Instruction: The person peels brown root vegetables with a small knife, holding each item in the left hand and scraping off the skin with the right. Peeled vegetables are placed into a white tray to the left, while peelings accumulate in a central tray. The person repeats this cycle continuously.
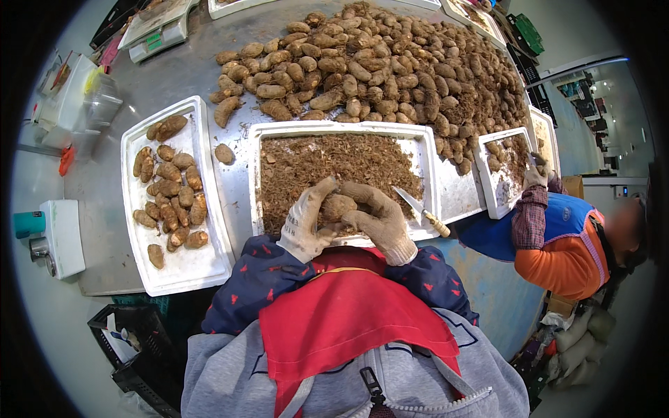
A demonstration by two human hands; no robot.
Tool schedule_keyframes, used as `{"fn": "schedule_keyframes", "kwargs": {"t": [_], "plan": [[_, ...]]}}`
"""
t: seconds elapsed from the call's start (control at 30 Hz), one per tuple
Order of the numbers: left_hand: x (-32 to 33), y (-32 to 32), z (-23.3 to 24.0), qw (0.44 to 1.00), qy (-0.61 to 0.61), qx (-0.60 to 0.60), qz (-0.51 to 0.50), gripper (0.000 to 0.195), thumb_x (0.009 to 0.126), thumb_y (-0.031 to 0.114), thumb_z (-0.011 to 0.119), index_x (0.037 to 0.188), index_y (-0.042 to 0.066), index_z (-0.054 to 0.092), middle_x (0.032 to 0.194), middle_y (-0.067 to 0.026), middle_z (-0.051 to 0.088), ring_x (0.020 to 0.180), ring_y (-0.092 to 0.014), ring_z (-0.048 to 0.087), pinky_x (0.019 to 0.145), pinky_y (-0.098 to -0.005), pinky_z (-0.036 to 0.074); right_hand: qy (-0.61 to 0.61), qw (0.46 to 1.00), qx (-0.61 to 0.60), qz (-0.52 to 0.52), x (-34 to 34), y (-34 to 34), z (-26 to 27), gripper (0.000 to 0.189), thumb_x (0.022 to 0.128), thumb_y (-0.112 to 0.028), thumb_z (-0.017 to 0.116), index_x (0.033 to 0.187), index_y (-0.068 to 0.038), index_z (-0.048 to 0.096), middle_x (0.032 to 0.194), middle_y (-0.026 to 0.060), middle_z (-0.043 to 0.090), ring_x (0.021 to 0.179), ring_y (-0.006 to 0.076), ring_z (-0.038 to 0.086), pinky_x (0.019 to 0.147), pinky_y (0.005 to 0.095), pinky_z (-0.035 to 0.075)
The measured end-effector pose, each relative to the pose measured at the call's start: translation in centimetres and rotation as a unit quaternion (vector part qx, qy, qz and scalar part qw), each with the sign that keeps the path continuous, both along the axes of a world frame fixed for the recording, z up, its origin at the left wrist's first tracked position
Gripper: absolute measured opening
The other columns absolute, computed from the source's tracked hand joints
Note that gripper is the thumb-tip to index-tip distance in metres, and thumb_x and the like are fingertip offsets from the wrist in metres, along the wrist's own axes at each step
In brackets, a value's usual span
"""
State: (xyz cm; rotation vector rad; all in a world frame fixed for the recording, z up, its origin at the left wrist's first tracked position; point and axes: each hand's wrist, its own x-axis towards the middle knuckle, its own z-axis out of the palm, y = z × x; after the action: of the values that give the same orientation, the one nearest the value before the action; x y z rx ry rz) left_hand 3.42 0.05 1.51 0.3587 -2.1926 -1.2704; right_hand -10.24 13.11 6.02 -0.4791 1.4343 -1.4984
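Both my hands wear dirty pale work gloves. Between them, over the near edge of a white foam tray (434, 172), is a brown taro corm (337, 207). My left hand (307, 222) grips it from the left, and the fingers of my right hand (380, 217) curl around its right side. Brown fibrous peelings (324, 157) cover most of the tray's floor. A knife (420, 211) with a wooden handle lies across the tray's near right part, its handle sticking out over the rim.
At left, another white tray (209, 230) holds several taro corms; a single corm (224, 153) lies beside it. A large taro heap (376, 68) spreads behind. A scale (157, 31) stands far left. At right, a person in a blue apron (564, 219) works over a tray (491, 193).
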Motion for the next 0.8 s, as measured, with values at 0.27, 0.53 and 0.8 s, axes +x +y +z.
{"fn": "schedule_keyframes", "kwargs": {"t": [0.27,0.53,0.8], "plan": [[0.8,-0.2,0.7,0.894,-0.052,0.431,-0.115,0.058,0.09,0.006,0.068,0.143,0.002,0.045,0.121,-0.0071,0.064,0.11,-0.015,0.06,0.097,-0.0302,0.048,0.049,0.999,-0.012,0.016,-0.2,0.1,0.2,0.054,0.089,-0.001,0.07,0.139,0.003,0.049,0.13,0.0104,0.061,0.112,0.0151,0.06,0.096,0.0295,0.05],[0.8,-0.5,-0.2,0.875,-0.021,0.47,-0.113,0.051,0.091,0.003,0.065,0.14,0.002,0.048,0.12,-0.0065,0.064,0.1,-0.014,0.062,0.091,-0.0297,0.051,0.017,0.995,0.045,-0.083,-1.0,0.3,-1.0,0.03,0.095,-0.008,0.063,0.123,0.004,0.063,0.1,0.0051,0.068,0.085,0.0112,0.06,0.075,0.0252,0.049],[0.8,-0.9,-1.3,0.831,0.023,0.552,-0.069,0.051,0.089,0.011,0.07,0.133,-0.001,0.048,0.117,-0.0116,0.065,0.092,-0.022,0.068,0.083,-0.0352,0.055,0.511,0.817,0.264,-0.052,-7.5,6.2,-2.9,0.039,0.084,-0.03,0.07,0.114,-0.006,0.067,0.104,0.0142,0.068,0.095,0.0306,0.066,0.081,0.0405,0.052]]}}
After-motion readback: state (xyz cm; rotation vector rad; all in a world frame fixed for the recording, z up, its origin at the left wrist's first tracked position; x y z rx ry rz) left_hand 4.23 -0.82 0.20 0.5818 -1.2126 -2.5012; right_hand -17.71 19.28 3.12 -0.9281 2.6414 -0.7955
